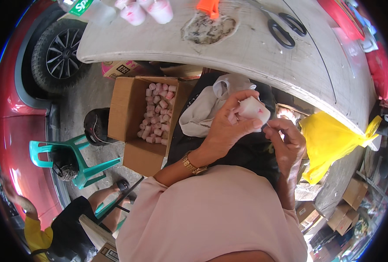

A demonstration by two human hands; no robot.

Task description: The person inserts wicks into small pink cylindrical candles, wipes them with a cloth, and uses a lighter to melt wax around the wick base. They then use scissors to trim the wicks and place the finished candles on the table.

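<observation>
Over my lap, my left hand (233,122) is closed round a white, candle-like cylinder (254,109) with a small pink mark on its side. Its thumb and fingers grip the cylinder from the left. My right hand (286,137) is beside the cylinder's lower right end, thumb and forefinger pinched together. Something thin seems to show at those fingertips, too small to make out. A whitish cloth (196,114) lies on my dark-covered lap, behind my left hand.
An open cardboard box (123,109) of small pink-and-white cylinders stands left of my lap. On the table (255,48) lie black-handled scissors (282,37), an orange tool (209,8) and pink-white candles (160,11). A yellow bag (327,139) hangs right. Another person (71,231) sits lower left.
</observation>
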